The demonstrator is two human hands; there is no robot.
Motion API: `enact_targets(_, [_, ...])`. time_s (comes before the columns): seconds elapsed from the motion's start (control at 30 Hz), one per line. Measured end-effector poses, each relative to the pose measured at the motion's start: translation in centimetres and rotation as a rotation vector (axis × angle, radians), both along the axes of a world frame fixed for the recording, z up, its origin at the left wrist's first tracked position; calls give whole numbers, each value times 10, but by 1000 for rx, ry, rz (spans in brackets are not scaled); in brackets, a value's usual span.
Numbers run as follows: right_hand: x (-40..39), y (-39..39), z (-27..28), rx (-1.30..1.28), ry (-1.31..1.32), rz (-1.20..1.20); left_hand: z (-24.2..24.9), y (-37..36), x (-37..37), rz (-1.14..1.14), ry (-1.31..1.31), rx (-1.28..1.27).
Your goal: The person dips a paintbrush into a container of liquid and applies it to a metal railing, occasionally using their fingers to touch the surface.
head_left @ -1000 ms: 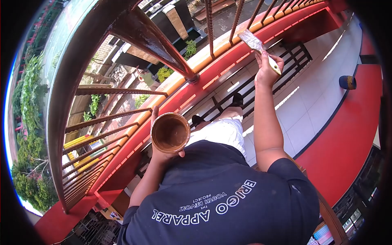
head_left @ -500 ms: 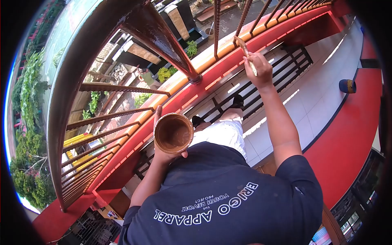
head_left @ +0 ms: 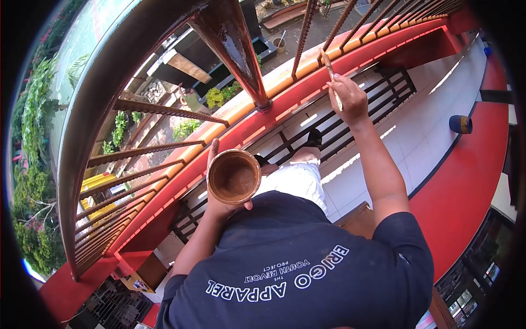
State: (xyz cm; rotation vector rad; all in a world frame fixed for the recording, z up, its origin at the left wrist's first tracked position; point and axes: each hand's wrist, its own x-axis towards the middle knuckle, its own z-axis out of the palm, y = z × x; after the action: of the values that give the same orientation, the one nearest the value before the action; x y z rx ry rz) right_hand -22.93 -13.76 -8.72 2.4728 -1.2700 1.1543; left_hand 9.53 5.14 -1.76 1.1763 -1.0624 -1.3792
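In the head view, my left hand (head_left: 215,207) is wrapped round a paint can (head_left: 234,176) with brown paint inside, held in front of my body. My right hand (head_left: 349,101) is closed on the pale handle of a paintbrush (head_left: 330,75). The brush points up and away from me, its tip overlapping the foot of the railing bars. Ahead runs a brown metal railing (head_left: 75,142) with twisted bars. Its thick tapered post (head_left: 233,52) looks glossy and wet, and stands between my two hands in the view.
A red and orange ledge (head_left: 285,112) carries the bars. Below are a dark slatted bench (head_left: 395,88) and white floor tiles (head_left: 419,140). At right, a blue and yellow pot (head_left: 460,124) stands by a red surface (head_left: 459,183). Plants (head_left: 215,97) grow beyond the railing.
The view has shifted slightly, so the railing and post sit a little differently. My right hand has moved slightly down with the paintbrush, now held more upright. My left hand still holds the can.
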Motion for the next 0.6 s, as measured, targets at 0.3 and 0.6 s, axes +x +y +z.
enact_targets(0.3, [-8,-10,11,25,102,-18,6,0,1,11,34,17])
enact_targets(0.6, [-15,-17,-14,92,262,101,0,2,2,34,50,51])
